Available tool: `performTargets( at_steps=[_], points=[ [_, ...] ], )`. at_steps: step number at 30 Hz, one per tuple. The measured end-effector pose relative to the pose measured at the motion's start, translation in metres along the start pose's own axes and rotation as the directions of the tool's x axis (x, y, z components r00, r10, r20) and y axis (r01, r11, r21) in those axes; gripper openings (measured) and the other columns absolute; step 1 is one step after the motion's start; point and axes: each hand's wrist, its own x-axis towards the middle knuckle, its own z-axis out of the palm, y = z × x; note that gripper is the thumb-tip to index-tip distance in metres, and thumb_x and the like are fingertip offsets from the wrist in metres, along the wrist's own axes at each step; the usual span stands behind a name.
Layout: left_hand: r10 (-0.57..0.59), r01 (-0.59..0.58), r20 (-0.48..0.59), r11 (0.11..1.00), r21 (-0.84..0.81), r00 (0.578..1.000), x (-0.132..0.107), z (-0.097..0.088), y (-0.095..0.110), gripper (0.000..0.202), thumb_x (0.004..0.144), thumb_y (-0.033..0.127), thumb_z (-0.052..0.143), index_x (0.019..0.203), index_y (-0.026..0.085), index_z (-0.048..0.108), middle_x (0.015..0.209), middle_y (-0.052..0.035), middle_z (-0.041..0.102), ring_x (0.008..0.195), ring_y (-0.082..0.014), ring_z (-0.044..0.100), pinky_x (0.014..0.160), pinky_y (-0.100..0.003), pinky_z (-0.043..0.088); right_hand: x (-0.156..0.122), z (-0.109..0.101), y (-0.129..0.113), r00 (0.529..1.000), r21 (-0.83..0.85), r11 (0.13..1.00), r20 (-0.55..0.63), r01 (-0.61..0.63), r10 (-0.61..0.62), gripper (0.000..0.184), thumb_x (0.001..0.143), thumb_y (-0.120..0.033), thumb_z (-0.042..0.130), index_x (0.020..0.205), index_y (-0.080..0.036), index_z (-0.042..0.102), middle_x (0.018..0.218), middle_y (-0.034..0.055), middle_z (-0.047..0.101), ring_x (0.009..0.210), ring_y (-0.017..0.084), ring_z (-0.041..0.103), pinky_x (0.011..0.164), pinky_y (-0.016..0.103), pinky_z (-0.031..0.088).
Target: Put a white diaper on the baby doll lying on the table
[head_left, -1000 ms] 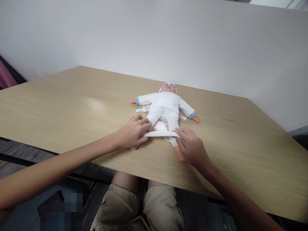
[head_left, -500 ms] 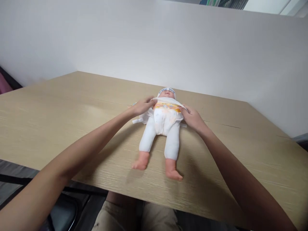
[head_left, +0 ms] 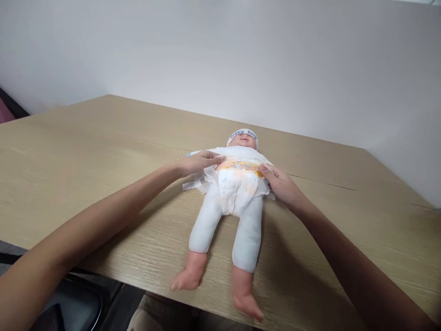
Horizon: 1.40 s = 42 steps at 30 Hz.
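A baby doll (head_left: 247, 246) in white clothing lies on its back, head away from me and bare feet towards me. Its white cap carries blue lettering. A white diaper (head_left: 237, 187) with an orange patterned waistband covers its hips, and the side tabs stick out loose at both sides. My left hand (head_left: 203, 161) is closed on the waistband's left end, thumb on top. At the other end my right hand (head_left: 275, 177) pinches the waistband between thumb and fingers. Fingers under the diaper are partly hidden.
The wooden table (head_left: 103, 138) spreads to both sides of the doll and meets a pale wall (head_left: 206, 59) behind. A dark chair (head_left: 72, 303) stands below the front edge at the left, beside my legs.
The view has come closer to the doll. The diaper's front, earlier lifted towards the chest, now lies flatter on the belly, with both hands still on its waistband.
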Motion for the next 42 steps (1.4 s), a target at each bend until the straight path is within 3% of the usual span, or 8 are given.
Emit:
performTargets(
  at_steps=[5, 9, 13, 17, 21, 27, 31, 42],
  points=[
    [-0.009, 0.037, -0.173, 0.987, 0.159, 0.985, 0.002, -0.012, 0.021, 0.035, 0.099, 0.058, 0.069, 0.103, 0.024, 0.072, 0.111, -0.0065, 0.078, 0.094, -0.0231, 0.07, 0.082, -0.035, 0.054, -0.008, -0.016, 0.005, 0.981, -0.051, 0.999, -0.191, 0.008, -0.018, 0.058, 0.087, -0.079, 0.076, 0.103, -0.023, 0.072, 0.094, 0.0066, 0.077, 0.077, 0.022, 0.067, 0.066, 0.032, 0.053],
    [0.239, -0.11, -0.245, 0.889, 0.444, 0.94, -0.004, 0.006, 0.052, 0.035, 0.108, 0.051, 0.056, 0.125, 0.023, 0.068, 0.132, -0.0091, 0.074, 0.116, -0.027, 0.068, 0.1, -0.041, 0.054, -0.035, -0.022, 0.02, 0.936, -0.273, 0.962, -0.337, 0.009, -0.105, 0.049, 0.095, -0.071, 0.071, 0.106, -0.023, 0.071, 0.087, 0.0051, 0.074, 0.071, 0.021, 0.064, 0.069, 0.035, 0.052],
    [0.516, -0.359, -0.026, 0.63, 0.689, 0.856, 0.002, 0.057, 0.07, 0.032, 0.11, 0.043, 0.053, 0.122, 0.02, 0.07, 0.132, -0.0123, 0.073, 0.131, -0.0313, 0.061, 0.114, -0.046, 0.046, -0.06, -0.019, 0.042, 0.944, -0.53, 0.846, -0.245, 0.06, -0.221, 0.041, 0.103, -0.063, 0.06, 0.103, -0.023, 0.07, 0.081, 0.0045, 0.071, 0.07, 0.023, 0.063, 0.07, 0.037, 0.047],
    [0.441, -0.317, 0.088, 0.479, 0.818, 0.893, 0.017, 0.094, 0.063, 0.038, 0.113, 0.044, 0.047, 0.119, 0.02, 0.075, 0.134, -0.0115, 0.073, 0.13, -0.0351, 0.057, 0.113, -0.053, 0.044, -0.067, -0.016, 0.059, 0.948, -0.695, 0.714, -0.167, 0.082, -0.271, 0.037, 0.104, -0.06, 0.056, 0.099, -0.025, 0.067, 0.082, 0.0054, 0.068, 0.079, 0.027, 0.063, 0.068, 0.036, 0.041],
    [0.4, -0.251, 0.059, 0.447, 0.859, 0.915, 0.023, 0.1, 0.057, 0.044, 0.112, 0.053, 0.048, 0.124, 0.022, 0.078, 0.139, -0.0104, 0.072, 0.132, -0.0385, 0.054, 0.113, -0.057, 0.041, -0.064, -0.016, 0.063, 0.966, -0.591, 0.807, -0.211, -0.005, -0.149, 0.041, 0.098, -0.067, 0.062, 0.094, -0.026, 0.064, 0.07, 0.0012, 0.065, 0.074, 0.026, 0.063, 0.07, 0.036, 0.041],
    [0.402, -0.214, 0.045, 0.385, 0.898, 0.915, 0.025, 0.104, 0.059, 0.067, 0.091, 0.076, 0.072, 0.129, 0.022, 0.078, 0.138, -0.0148, 0.068, 0.13, -0.0442, 0.054, 0.111, -0.06, 0.041, -0.063, -0.014, 0.059, 0.968, -0.365, 0.918, -0.243, -0.153, 0.064, 0.056, 0.084, -0.082, 0.074, 0.086, -0.027, 0.062, 0.065, -0.002, 0.065, 0.065, 0.023, 0.06, 0.068, 0.035, 0.04],
    [0.416, -0.212, 0.038, 0.382, 0.899, 0.909, 0.026, 0.107, 0.056, 0.066, 0.089, 0.074, 0.075, 0.131, 0.023, 0.077, 0.139, -0.015, 0.067, 0.13, -0.0448, 0.053, 0.112, -0.061, 0.041, -0.063, -0.015, 0.053, 0.973, -0.212, 0.971, -0.223, -0.109, 0.061, 0.056, 0.084, -0.08, 0.073, 0.075, -0.027, 0.061, 0.061, -0.0021, 0.057, 0.061, 0.02, 0.05, 0.064, 0.034, 0.037],
    [0.407, -0.198, 0.005, 0.433, 0.879, 0.913, 0.026, 0.107, 0.057, 0.061, 0.084, 0.065, 0.081, 0.129, 0.025, 0.077, 0.138, -0.0123, 0.068, 0.131, -0.0434, 0.052, 0.108, -0.057, 0.042, -0.04, -0.006, 0.012, 0.992, 0.075, 0.997, -0.12, -0.019, 0.027, 0.043, 0.09, -0.066, 0.072, 0.083, -0.026, 0.06, 0.068, -0.0041, 0.054, 0.064, 0.017, 0.05, 0.063, 0.031, 0.042]
  ],
)
